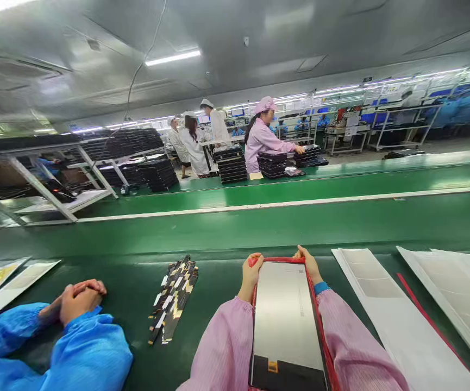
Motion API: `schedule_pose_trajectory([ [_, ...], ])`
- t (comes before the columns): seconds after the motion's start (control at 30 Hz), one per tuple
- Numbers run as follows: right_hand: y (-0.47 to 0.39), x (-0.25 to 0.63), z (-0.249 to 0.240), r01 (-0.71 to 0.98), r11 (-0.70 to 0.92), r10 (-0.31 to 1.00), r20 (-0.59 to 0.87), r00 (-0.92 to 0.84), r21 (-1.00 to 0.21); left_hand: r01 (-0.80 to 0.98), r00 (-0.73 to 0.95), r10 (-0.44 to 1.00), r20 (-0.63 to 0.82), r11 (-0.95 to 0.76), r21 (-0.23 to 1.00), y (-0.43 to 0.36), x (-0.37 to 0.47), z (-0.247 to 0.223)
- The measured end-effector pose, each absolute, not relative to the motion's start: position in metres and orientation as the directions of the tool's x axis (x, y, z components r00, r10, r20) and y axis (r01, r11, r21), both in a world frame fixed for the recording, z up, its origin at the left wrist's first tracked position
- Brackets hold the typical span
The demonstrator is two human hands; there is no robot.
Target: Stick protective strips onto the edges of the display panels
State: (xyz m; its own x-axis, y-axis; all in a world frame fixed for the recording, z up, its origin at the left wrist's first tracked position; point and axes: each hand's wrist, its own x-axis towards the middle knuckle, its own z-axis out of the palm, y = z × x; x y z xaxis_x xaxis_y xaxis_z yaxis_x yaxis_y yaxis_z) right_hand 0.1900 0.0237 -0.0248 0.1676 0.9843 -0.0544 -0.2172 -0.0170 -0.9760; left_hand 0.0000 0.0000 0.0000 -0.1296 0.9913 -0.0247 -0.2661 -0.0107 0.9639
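Observation:
My left hand (pixel 251 274) grips the upper left corner of a flat silver panel (pixel 287 309) edged in red. My right hand (pixel 308 264) holds the upper right corner, its fingers at the red edge. The panel's near end is black with a small orange label (pixel 273 366). Left of my arms, a pile of dark strips (pixel 174 298) with white and gold patches lies on the dark green table (pixel 214 282). Long white sheets (pixel 398 304) lie to the right of my right sleeve.
A person in blue sleeves sits at left with clasped hands (pixel 82 300). Beyond a green conveyor (pixel 235 231), a person in pink (pixel 265 138) touches stacked black trays (pixel 308 156). A metal rack (pixel 43 184) stands far left. More white sheets (pixel 455 293) lie far right.

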Motion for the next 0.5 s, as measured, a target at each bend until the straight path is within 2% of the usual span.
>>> schedule_pose_trajectory([
  [0.17,0.017,0.193,-0.023,-0.146,-0.031,0.990,-0.050,0.131,-0.989,-0.298,-0.098,0.995,-0.031,0.001,0.955,-0.001,-0.005,-0.001],
  [0.37,-0.003,0.207,-0.010,0.051,-0.008,1.000,-0.007,0.021,-0.999,-0.341,-0.052,0.998,-0.043,0.023,0.940,0.001,-0.005,-0.007],
  [0.5,-0.006,0.203,-0.011,0.109,0.041,0.998,0.045,0.033,-0.993,-0.329,-0.040,0.999,-0.024,0.010,0.944,0.005,-0.008,-0.010],
])
